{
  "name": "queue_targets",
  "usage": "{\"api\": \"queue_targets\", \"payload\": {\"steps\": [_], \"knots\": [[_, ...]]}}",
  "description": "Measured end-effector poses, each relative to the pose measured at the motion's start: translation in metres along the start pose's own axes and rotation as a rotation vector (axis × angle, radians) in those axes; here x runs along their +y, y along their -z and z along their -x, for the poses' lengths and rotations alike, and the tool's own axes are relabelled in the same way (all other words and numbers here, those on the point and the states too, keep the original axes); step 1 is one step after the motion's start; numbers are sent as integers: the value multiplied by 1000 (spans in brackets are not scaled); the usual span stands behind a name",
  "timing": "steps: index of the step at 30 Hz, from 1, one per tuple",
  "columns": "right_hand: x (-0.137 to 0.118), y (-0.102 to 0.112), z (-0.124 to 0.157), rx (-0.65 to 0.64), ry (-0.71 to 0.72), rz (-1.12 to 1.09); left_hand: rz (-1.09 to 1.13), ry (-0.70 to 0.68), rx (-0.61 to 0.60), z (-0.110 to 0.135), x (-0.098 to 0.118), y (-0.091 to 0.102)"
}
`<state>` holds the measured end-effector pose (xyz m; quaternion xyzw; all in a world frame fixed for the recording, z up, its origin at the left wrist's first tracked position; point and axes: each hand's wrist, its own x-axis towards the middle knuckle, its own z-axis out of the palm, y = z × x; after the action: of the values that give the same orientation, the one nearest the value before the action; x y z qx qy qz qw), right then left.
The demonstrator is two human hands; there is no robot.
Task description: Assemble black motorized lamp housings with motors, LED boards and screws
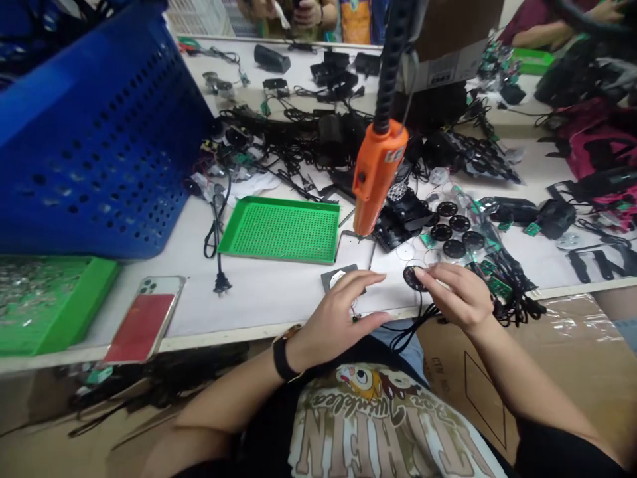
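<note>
Head view: the right hand [460, 297] is closed in a fingertip pinch on a round black disc [411, 279], held at the front edge of the counter [259, 299]. The left hand [338, 322] lies open, released, its fingers over a grey square plate [334, 279]. More black discs [454, 248] lie just beyond; a green perforated tray [279, 229] sits left, beneath an orange hanging power tool [378, 172].

The left hand [338, 318] lies palm-down — the right hand [460, 297] pinches, fingertips forward.
</note>
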<state>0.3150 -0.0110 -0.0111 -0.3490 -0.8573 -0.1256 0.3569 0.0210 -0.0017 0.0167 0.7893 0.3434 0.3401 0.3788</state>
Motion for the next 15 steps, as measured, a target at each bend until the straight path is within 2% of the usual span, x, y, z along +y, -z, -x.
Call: {"api": "queue_targets", "payload": {"steps": [3, 6, 11, 15], "knots": [[-26, -17, -4, 86, 52, -141, 60, -8, 74, -1, -1, -9], [-41, -32, -15, 140, 64, -202, 67, -37, 106, 3, 0, -6], [-53, -49, -20, 188, 76, -202, 28, -43, 155, 18, -1, 3], [-58, -66, -8, 181, -11, -189, -71, -22, 176, 26, -3, 5]]}}
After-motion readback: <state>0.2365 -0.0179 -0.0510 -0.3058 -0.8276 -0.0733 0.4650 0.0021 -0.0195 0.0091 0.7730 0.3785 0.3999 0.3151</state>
